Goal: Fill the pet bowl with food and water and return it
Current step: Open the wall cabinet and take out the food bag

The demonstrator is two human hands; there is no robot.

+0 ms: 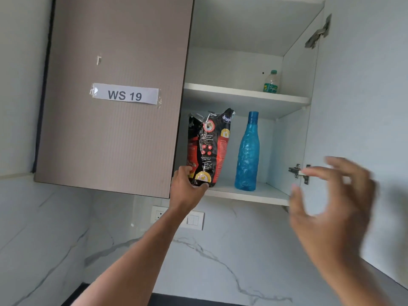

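While the left hand [187,186] gripped the food bag [208,146] on the lower shelf [247,195] beside the blue bottle [247,151], the right hand [331,202] hovered spread, empty; fetching food seemed underway, lifting the bag out next.

One food bag [207,149], two bottles — one blue [247,153], one small clear [271,82] — and two hands [187,188] [331,199].

I see my left hand [187,188] gripping the bottom of the pet food bag [207,149], which stands upright on the lower shelf [249,195] of the open cupboard. Just right of that hand stands a blue bottle [247,155], apart from the bag. My right hand [331,208] hangs blurred, fingers spread, holding nothing, in front of the open door [357,96]. Above both hands, a small bottle [272,82] sits on the upper shelf [242,93].
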